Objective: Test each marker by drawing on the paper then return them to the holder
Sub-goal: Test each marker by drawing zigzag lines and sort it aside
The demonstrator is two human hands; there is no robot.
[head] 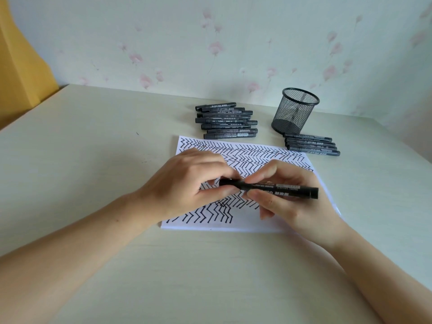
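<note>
Black marker [280, 188] gripped by both hands, L [187, 183] & R [289, 197], over paper [245, 220].

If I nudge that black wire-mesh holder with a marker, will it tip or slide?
The black wire-mesh cylinder holder looks empty and see-through, so probably light and likelier to slide on the smooth pale table. Its upright, tallish shape suggests a high push might tip it.
</note>
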